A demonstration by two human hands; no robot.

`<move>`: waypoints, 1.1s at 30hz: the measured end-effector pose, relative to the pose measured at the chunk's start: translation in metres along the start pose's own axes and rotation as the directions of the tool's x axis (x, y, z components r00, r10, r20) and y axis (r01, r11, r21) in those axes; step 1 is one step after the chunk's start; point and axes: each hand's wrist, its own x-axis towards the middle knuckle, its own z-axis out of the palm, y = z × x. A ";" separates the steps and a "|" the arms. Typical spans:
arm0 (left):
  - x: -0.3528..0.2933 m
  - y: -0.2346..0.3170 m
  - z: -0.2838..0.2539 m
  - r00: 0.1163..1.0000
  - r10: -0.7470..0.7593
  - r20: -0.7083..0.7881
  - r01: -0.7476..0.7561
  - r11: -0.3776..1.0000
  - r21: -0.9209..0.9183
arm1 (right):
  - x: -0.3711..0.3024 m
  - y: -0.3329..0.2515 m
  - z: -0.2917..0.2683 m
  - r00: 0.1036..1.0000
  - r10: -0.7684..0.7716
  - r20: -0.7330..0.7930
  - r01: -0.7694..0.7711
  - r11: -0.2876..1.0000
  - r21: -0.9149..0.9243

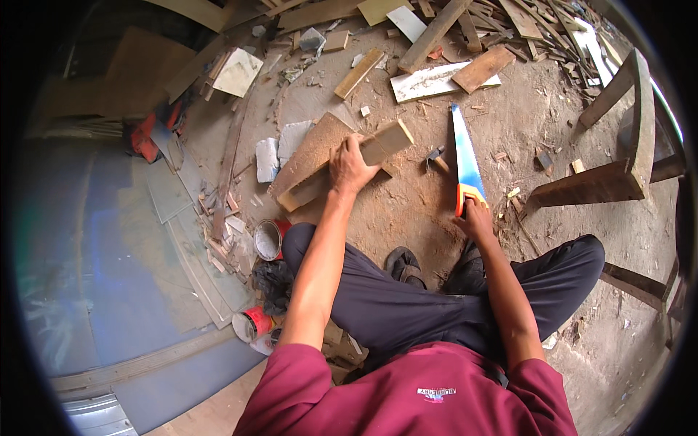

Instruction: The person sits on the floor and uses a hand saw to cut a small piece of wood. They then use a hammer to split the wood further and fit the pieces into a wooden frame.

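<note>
My left hand (350, 168) is closed over the middle of a short wooden plank (389, 143), which tilts up to the right. Beneath and to the left of it lies a wider sawdust-covered board (313, 149). In my right hand (476, 218) is a handsaw (466, 156) with an orange and yellow handle. Its blue-white blade points away from me, apart from the plank. Between the plank and the saw, a hammer (437, 160) lies on the dirt floor, its head nearest the plank's end.
Wood offcuts (502, 33) pile up at the far side. A white board (429, 83) lies before them. At right stands a wooden frame (618, 174). Paint cans (269, 240) and a black plastic bag (273, 285) sit by my left knee. Grey sheets (102, 254) cover the left.
</note>
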 end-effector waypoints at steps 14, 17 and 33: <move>-0.054 0.219 -0.066 0.872 0.373 -0.318 -0.383 0.923 0.033 | 0.012 -0.132 -0.244 0.809 0.484 -0.335 0.216 0.285 0.934; -0.052 0.235 -0.080 0.876 0.404 -0.263 -0.448 0.885 -0.131 | 0.000 -0.115 -0.259 0.851 0.352 -0.390 0.324 0.232 0.917; -0.082 0.258 -0.080 0.969 0.110 0.223 0.115 0.596 -0.795 | -0.023 -0.089 -0.292 0.933 0.149 -0.326 0.219 0.483 0.848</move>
